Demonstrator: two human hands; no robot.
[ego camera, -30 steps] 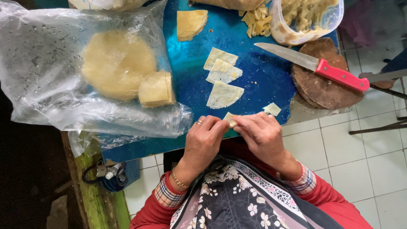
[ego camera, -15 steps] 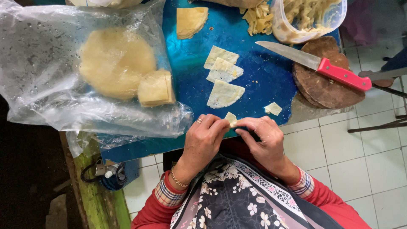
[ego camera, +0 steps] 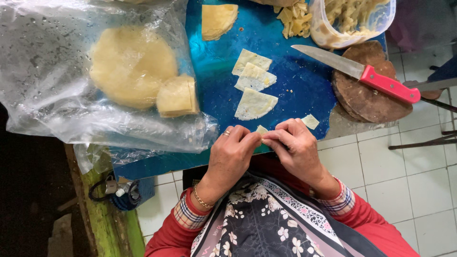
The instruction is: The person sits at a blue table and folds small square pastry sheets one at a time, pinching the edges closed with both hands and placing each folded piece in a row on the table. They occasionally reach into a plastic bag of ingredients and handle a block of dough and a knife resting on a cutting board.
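Note:
My left hand (ego camera: 232,153) and my right hand (ego camera: 293,148) meet at the near edge of a blue table top (ego camera: 304,85). Together they pinch a small piece of pale yellow dough wrapper (ego camera: 262,129), mostly hidden by the fingertips. Just beyond my hands lie several cut wrapper pieces (ego camera: 253,83) and a small scrap (ego camera: 310,121). A folded round wrapper (ego camera: 217,20) sits farther back.
A clear plastic bag (ego camera: 57,95) at the left holds a stack of round wrappers (ego camera: 133,64) and a folded stack (ego camera: 177,95). A red-handled knife (ego camera: 366,74) rests on a round wooden board (ego camera: 366,95). A clear tub (ego camera: 352,19) of folded pieces stands behind, with loose ones (ego camera: 295,16) beside it.
My hands have shifted slightly and closed tighter around the small wrapper piece. Everything on the table stays where it was.

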